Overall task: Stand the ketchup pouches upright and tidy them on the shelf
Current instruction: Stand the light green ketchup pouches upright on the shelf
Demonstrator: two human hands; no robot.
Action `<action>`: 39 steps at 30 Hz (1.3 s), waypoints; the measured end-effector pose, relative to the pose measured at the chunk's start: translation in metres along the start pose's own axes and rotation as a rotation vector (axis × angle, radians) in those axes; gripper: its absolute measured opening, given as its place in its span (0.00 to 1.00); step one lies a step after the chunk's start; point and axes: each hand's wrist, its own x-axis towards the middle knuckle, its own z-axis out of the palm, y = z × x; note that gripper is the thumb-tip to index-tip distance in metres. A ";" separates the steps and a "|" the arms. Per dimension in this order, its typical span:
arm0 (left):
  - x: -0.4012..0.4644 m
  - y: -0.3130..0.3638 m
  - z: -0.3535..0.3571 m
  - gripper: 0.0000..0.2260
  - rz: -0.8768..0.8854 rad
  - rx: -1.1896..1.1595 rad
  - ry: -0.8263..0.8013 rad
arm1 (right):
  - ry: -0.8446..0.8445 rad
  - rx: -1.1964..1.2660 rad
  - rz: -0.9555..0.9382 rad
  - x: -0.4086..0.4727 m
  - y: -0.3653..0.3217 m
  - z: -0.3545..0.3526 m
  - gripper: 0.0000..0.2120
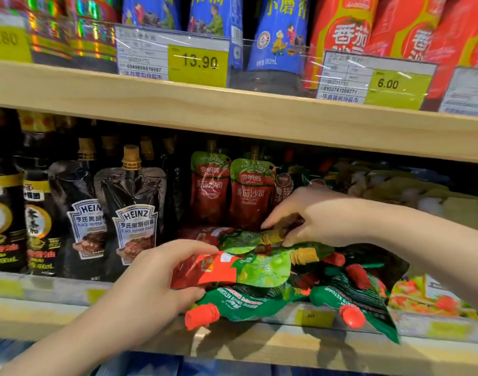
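Note:
A heap of fallen ketchup pouches (281, 278) lies at the front of the middle shelf (259, 340), red and green with gold or red caps. My left hand (156, 278) grips the bottom end of a red-and-green pouch (232, 270) lying on top of the heap. My right hand (313, 215) pinches the gold cap (271, 236) of another lying pouch further back. Behind the heap, two ketchup pouches (227, 191) stand upright. Green pouches with red caps (202, 316) hang over the shelf edge.
Black Heinz pepper sauce pouches (134, 207) and dark soy bottles (7, 213) stand to the left. Yellowish packets (422, 294) lie to the right. The upper shelf board (232, 109) hangs low, with blue bottles, red packs and price tags above.

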 end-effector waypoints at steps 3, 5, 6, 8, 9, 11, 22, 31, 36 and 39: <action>0.002 0.000 -0.001 0.21 0.009 0.025 0.003 | -0.036 -0.028 0.002 0.006 -0.001 -0.001 0.20; 0.003 -0.003 -0.002 0.17 -0.004 0.001 0.010 | -0.045 0.034 0.000 0.008 0.001 -0.001 0.17; 0.005 -0.002 -0.002 0.15 -0.031 -0.027 0.012 | -0.025 0.073 0.002 0.010 0.002 -0.002 0.16; 0.010 0.002 -0.001 0.14 -0.069 -0.074 0.025 | 0.042 0.136 0.017 0.014 0.005 -0.003 0.15; 0.013 0.003 0.000 0.15 -0.073 -0.075 0.033 | 0.068 0.158 0.020 0.016 0.006 -0.005 0.14; 0.021 0.005 0.004 0.20 -0.100 -0.080 0.042 | 0.092 0.223 0.016 0.022 0.008 -0.008 0.14; 0.077 -0.003 0.015 0.24 -0.360 -0.399 0.072 | 0.107 0.801 0.189 0.076 -0.017 -0.025 0.20; 0.104 -0.007 0.016 0.14 -0.497 -0.419 0.229 | 0.248 0.943 0.298 0.102 -0.031 -0.019 0.23; 0.105 -0.007 0.022 0.18 -0.531 -0.383 0.270 | 0.346 1.083 0.302 0.107 -0.034 -0.012 0.21; 0.103 -0.007 0.020 0.15 -0.550 -0.371 0.239 | 0.379 1.084 0.321 0.106 -0.031 -0.007 0.20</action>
